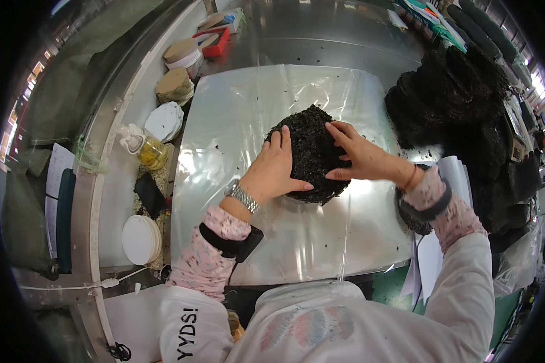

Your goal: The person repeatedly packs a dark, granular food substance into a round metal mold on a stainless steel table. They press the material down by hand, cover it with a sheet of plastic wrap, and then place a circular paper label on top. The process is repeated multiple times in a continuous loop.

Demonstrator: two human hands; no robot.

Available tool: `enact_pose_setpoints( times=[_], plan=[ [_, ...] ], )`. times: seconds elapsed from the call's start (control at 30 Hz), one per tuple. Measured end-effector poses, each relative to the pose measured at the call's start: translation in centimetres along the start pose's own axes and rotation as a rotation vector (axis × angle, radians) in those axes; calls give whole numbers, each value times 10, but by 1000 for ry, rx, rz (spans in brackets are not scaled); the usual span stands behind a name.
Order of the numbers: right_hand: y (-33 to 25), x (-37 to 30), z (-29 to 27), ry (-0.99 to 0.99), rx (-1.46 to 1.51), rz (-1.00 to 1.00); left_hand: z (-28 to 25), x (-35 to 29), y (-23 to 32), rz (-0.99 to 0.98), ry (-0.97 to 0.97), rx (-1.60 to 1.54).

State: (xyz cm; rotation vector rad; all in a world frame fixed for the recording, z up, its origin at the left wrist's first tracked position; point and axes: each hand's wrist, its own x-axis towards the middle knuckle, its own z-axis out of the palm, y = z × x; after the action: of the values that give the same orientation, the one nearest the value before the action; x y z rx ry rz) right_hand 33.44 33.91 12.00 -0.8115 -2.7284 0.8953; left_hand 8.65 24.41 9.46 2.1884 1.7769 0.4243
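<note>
A round dark cake of pressed black leaf material [312, 151] lies on a clear plastic sheet [236, 121] spread over a shiny metal table. My left hand [277, 170] rests flat on the cake's left side, fingers spread, a metal watch on the wrist. My right hand [358, 154] presses on its right side, fingers pointing left across the top. Both hands cup the cake between them. Small black crumbs are scattered over the sheet.
A large heap of the same dark material [460, 103] fills the right side. To the left stand round paper-wrapped discs [175, 85], a white disc stack [141, 239], a glass jar [146, 149] and a red tray [217, 41]. White papers [454, 175] lie under my right arm.
</note>
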Motion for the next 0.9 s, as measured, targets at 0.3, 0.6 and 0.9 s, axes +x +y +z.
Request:
enact_pose_setpoints(
  times=[0.3,0.6,0.9],
  plan=[
    [23,63,42,-288,-695,-61,21,50,-11,-29,-340,279],
    [74,69,101,-273,-740,-90,90,63,-33,-161,-481,297],
    [24,-27,120,-296,-648,-47,53,-100,97,456,86,-403]
  ],
)
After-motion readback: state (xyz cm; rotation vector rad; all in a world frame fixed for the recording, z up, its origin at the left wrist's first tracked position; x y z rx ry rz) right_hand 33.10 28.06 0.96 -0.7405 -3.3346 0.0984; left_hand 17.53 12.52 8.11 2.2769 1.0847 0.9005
